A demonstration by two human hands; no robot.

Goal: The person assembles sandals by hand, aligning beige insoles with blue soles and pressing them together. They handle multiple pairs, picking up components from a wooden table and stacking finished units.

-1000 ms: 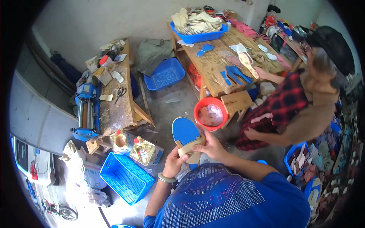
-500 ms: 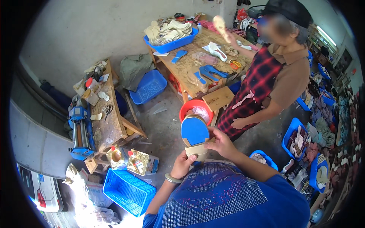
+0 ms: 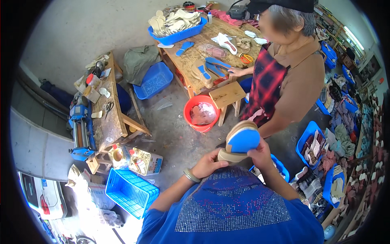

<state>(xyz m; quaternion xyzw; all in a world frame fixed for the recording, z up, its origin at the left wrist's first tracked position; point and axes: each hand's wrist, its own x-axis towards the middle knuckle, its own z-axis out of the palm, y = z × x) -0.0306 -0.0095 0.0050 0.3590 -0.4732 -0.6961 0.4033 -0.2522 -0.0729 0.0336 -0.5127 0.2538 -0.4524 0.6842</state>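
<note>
Close to my body, both hands hold a stack of shoe insoles [image 3: 245,141], its blue face turned up toward me and several beige and brown layers at its far edge. My left hand [image 3: 209,163], with a bangle at the wrist, grips the beige near end [image 3: 230,157], thumb on top. My right hand [image 3: 261,155] pinches the right edge of the blue face. The undersides of the fingers are hidden. Ahead, the red bucket [image 3: 199,114] contains pinkish-white pieces. Beside it stands a small wooden stool [image 3: 227,95].
A co-worker [image 3: 292,77] in a checked apron stands ahead right, one hand [image 3: 240,72] by blue insoles on the wooden table [image 3: 191,61]. A blue tray [image 3: 178,37] piled with cream insoles sits there. At left are a workbench [image 3: 109,122], jugs [image 3: 144,160] and a blue crate [image 3: 132,193].
The insole stack has moved right and turned in my hands, uncovering the red bucket. The co-worker's raised hand, which held a cream insole, has come down to the table.
</note>
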